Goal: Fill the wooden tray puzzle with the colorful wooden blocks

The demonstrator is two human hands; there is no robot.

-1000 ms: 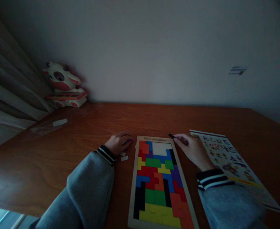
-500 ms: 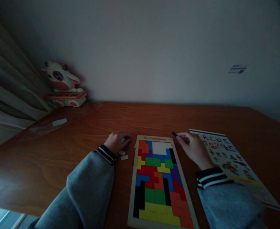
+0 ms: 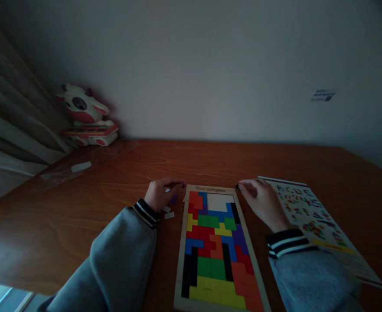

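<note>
A wooden puzzle board [image 3: 180, 260] lies between my hands, filled with coloured block pieces except for a pale gap [image 3: 220, 202] near its far end. Left of the board's far corner, my left hand [image 3: 163, 193] pinches a small purple puzzle piece [image 3: 183, 185] at its fingertips. Another purple piece [image 3: 174, 199] shows under those fingers, on the table. My right hand [image 3: 262, 201] is closed on a black puzzle piece [image 3: 237, 187], just off the far right corner. Most of the black piece is hidden by the fingers.
Small whitish pieces [image 3: 169, 215] lie by my left wrist. A printed pattern sheet [image 3: 317, 216] rests at the right, partly under my right forearm. A cow-shaped toy keyboard [image 3: 86, 117] stands at the back left beside the curtain [image 3: 11, 117].
My left hand has lifted a purple piece and extended its fingers right, toward the board's far corner. The black piece has turned in my right fingers and shows less.
</note>
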